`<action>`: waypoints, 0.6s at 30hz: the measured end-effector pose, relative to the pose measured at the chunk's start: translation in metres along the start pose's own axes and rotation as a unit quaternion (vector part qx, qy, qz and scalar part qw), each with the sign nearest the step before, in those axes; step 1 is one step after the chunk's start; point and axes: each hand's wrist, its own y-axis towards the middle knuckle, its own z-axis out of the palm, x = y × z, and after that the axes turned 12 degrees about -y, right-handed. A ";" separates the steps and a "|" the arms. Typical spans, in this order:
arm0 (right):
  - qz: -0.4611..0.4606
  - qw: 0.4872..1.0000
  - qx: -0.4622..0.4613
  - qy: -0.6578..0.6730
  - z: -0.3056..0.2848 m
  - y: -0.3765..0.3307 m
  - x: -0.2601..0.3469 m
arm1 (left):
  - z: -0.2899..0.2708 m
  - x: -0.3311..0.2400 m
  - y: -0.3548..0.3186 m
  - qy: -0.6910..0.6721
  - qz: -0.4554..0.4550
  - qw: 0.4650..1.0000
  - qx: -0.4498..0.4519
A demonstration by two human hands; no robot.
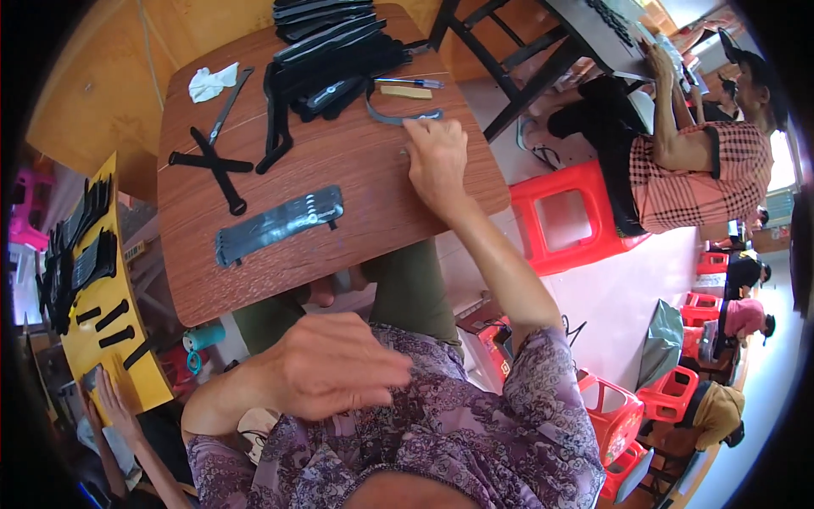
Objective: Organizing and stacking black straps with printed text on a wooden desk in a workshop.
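My right hand (437, 161) is closed at the right side of the small wooden table (365, 182). Its fingertips meet the edge of a curved grey strap (394, 115). My left hand (339, 366) is raised over my lap, off the table, and blurred by motion. Nothing clearly shows in it. A dark grey fixture plate (280, 226) with a row of small round marks lies slanted near the table's front. Two black straps (222, 170) cross each other at left, beside a grey strap (229, 106). Further back is a thick pile of black straps (335, 72).
A blue pen (411, 82), a tan block (405, 92) and a crumpled white cloth (212, 82) lie on the table. At left, a co-worker's hand (114, 400) rests on a yellow table (140, 360) with black straps. A red stool (530, 216) and a seated person (699, 174) are at right.
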 end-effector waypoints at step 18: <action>-0.022 0.999 0.010 -0.033 0.034 0.023 -0.011 | -0.168 0.129 0.094 0.687 -0.162 0.685 -0.180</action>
